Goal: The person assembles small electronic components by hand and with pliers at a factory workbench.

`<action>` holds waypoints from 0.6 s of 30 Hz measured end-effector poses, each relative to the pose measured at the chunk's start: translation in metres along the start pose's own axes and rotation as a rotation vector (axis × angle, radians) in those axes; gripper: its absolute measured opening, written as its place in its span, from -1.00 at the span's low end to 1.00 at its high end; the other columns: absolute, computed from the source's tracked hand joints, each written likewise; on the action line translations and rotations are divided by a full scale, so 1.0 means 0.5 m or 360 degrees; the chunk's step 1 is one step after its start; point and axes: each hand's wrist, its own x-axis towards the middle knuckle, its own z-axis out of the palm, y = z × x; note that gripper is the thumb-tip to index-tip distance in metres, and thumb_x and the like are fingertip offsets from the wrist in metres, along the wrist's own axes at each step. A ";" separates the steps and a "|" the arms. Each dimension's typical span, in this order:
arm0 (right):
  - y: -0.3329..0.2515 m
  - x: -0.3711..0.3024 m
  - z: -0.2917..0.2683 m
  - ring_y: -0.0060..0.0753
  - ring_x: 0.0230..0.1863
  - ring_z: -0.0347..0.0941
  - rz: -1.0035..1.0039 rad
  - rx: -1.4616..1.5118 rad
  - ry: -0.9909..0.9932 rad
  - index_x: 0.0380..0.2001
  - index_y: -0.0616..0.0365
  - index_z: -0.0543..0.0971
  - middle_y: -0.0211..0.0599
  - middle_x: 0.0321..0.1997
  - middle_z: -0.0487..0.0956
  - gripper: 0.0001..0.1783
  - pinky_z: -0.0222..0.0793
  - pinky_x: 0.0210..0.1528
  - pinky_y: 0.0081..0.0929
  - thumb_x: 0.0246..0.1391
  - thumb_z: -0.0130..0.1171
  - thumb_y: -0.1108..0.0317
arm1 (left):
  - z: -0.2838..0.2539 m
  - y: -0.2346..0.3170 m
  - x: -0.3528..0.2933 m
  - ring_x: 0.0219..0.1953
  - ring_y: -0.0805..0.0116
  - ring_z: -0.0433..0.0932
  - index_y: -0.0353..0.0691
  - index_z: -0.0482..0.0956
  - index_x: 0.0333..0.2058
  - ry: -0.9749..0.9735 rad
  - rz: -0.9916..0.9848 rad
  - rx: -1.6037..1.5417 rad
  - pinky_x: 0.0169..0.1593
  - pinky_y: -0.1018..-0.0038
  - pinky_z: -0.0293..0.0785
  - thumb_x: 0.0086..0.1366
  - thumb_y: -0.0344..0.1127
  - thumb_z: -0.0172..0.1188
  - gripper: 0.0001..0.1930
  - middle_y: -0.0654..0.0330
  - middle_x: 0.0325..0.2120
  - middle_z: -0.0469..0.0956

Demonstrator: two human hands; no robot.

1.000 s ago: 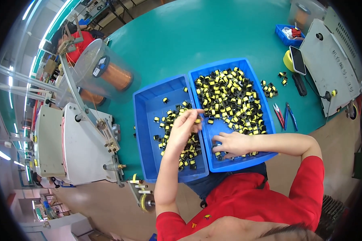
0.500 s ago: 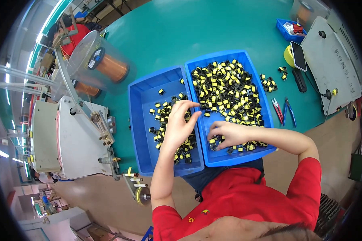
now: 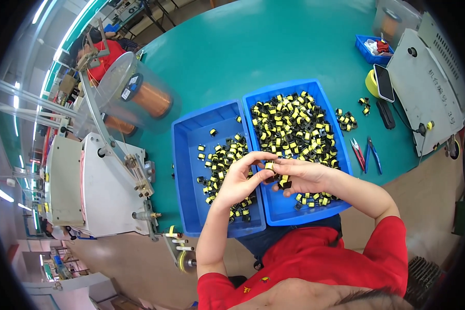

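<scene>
My hands meet above the inner walls of two blue bins. A small black coil bobbin wrapped in yellow tape (image 3: 269, 166) is between the fingertips of my left hand (image 3: 238, 181) and my right hand (image 3: 310, 176), both closed on it. Below it, a second taped bobbin (image 3: 284, 183) sits within my right fingers. The right bin (image 3: 281, 216) is heaped with such bobbins (image 3: 294, 124). In the left bin (image 3: 188, 150) a looser pile (image 3: 225, 155) lies toward its right side, partly hidden by my left hand and forearm.
On the green table (image 3: 217, 46), several loose bobbins (image 3: 346, 120), red-handled snips (image 3: 357, 154), blue pliers (image 3: 373, 155) and a phone (image 3: 383, 82) lie to the right. A winding machine (image 3: 113, 181) and copper wire spools (image 3: 152, 98) stand left; a grey machine case (image 3: 423, 82) stands right.
My right hand has risen from the right bin's near corner with bobbins and come to my left hand. The left hand's fingers have closed on a bobbin. The whole view has shifted slightly.
</scene>
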 end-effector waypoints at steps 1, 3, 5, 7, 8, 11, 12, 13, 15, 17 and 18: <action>-0.001 -0.002 0.006 -0.55 -0.24 0.37 -0.0031 0.0021 0.0033 -0.04 -0.05 0.35 -0.47 -0.16 0.36 -0.59 0.31 -0.36 -0.56 0.11 0.07 0.05 | 0.005 -0.006 0.002 -0.04 0.38 0.40 -0.32 0.43 -0.08 0.0098 -0.0016 -0.0098 0.03 0.46 0.32 0.15 -0.54 0.13 -0.68 0.11 -0.13 0.45; 0.000 0.000 -0.006 -0.55 -0.25 0.38 -0.0072 -0.0041 0.0081 -0.05 -0.05 0.34 -0.46 -0.16 0.37 -0.59 0.32 -0.39 -0.57 0.11 0.06 0.02 | 0.005 -0.011 0.008 -0.03 0.38 0.38 -0.31 0.44 -0.11 0.0112 0.0070 -0.0175 0.01 0.48 0.32 0.13 -0.56 0.14 -0.69 0.13 -0.11 0.41; -0.003 -0.004 -0.012 -0.55 -0.26 0.39 -0.0106 -0.0100 0.0134 -0.06 -0.05 0.34 -0.44 -0.17 0.39 -0.59 0.32 -0.42 -0.57 0.12 0.04 0.00 | 0.005 -0.014 0.010 -0.01 0.39 0.35 -0.31 0.43 -0.11 0.0218 0.0192 -0.0180 0.00 0.48 0.31 0.12 -0.57 0.15 -0.68 0.16 -0.09 0.36; -0.009 -0.011 -0.011 -0.56 -0.31 0.40 -0.0139 -0.0069 0.0277 -0.09 -0.05 0.35 -0.42 -0.20 0.43 -0.59 0.32 -0.48 -0.58 0.12 0.01 -0.04 | -0.002 -0.034 0.013 0.00 0.39 0.34 -0.31 0.43 -0.11 0.0229 0.0258 -0.0154 0.00 0.48 0.30 0.12 -0.57 0.15 -0.69 0.18 -0.08 0.32; -0.009 -0.011 -0.012 -0.57 -0.37 0.41 -0.0166 -0.0078 0.0333 -0.09 -0.03 0.36 -0.41 -0.22 0.46 -0.56 0.30 -0.55 -0.61 0.13 -0.05 -0.09 | 0.000 -0.036 0.014 0.00 0.39 0.33 -0.32 0.42 -0.11 0.0252 0.0243 -0.0302 0.00 0.48 0.30 0.13 -0.57 0.15 -0.69 0.18 -0.09 0.33; -0.019 -0.015 -0.008 -0.58 -0.39 0.41 -0.0113 -0.0051 0.0373 -0.11 -0.01 0.38 -0.40 -0.24 0.47 -0.53 0.28 -0.57 -0.62 0.15 -0.12 -0.14 | 0.003 -0.036 0.015 0.00 0.36 0.36 -0.31 0.40 -0.09 0.0279 0.0218 -0.0442 0.02 0.45 0.31 0.15 -0.55 0.14 -0.69 0.14 -0.07 0.35; -0.020 -0.014 -0.006 -0.59 -0.40 0.41 -0.0097 -0.0060 0.0401 -0.11 -0.01 0.40 -0.37 -0.24 0.48 -0.51 0.27 -0.58 -0.62 0.17 -0.18 -0.17 | 0.007 -0.031 0.014 -0.02 0.33 0.39 -0.32 0.39 -0.08 0.0266 0.0137 -0.0607 0.03 0.43 0.31 0.17 -0.53 0.12 -0.68 0.10 -0.06 0.37; -0.019 -0.014 -0.007 -0.59 -0.40 0.41 -0.0098 -0.0057 0.0401 -0.11 -0.01 0.40 -0.37 -0.24 0.48 -0.51 0.27 -0.58 -0.62 0.17 -0.18 -0.17 | 0.009 -0.026 0.015 -0.03 0.30 0.41 -0.32 0.38 -0.06 0.0251 0.0056 -0.0772 0.05 0.40 0.32 0.18 -0.52 0.11 -0.68 0.06 -0.05 0.38; -0.016 -0.015 -0.009 -0.59 -0.40 0.40 -0.0075 -0.0071 0.0423 -0.10 -0.02 0.39 -0.35 -0.26 0.49 -0.51 0.26 -0.57 -0.60 0.17 -0.20 -0.17 | 0.007 -0.020 0.016 -0.05 0.28 0.43 -0.33 0.37 -0.05 0.0229 -0.0028 -0.0877 0.04 0.39 0.34 0.19 -0.50 0.09 -0.67 0.02 -0.05 0.39; -0.013 -0.015 -0.006 -0.58 -0.41 0.40 -0.0051 -0.0098 0.0485 -0.10 -0.01 0.39 -0.33 -0.24 0.49 -0.51 0.22 -0.60 -0.61 0.19 -0.22 -0.15 | 0.006 -0.020 0.017 -0.06 0.25 0.45 -0.34 0.35 -0.03 0.0211 -0.0110 -0.0982 0.04 0.38 0.35 0.21 -0.48 0.08 -0.67 -0.01 -0.05 0.40; -0.012 -0.015 -0.004 -0.58 -0.41 0.40 -0.0027 -0.0125 0.0550 -0.09 0.00 0.40 -0.30 -0.22 0.49 -0.51 0.18 -0.62 -0.61 0.20 -0.24 -0.14 | 0.006 -0.021 0.018 -0.07 0.26 0.45 -0.35 0.34 -0.01 0.0211 -0.0149 -0.1001 0.03 0.41 0.36 0.21 -0.47 0.07 -0.65 -0.03 -0.05 0.40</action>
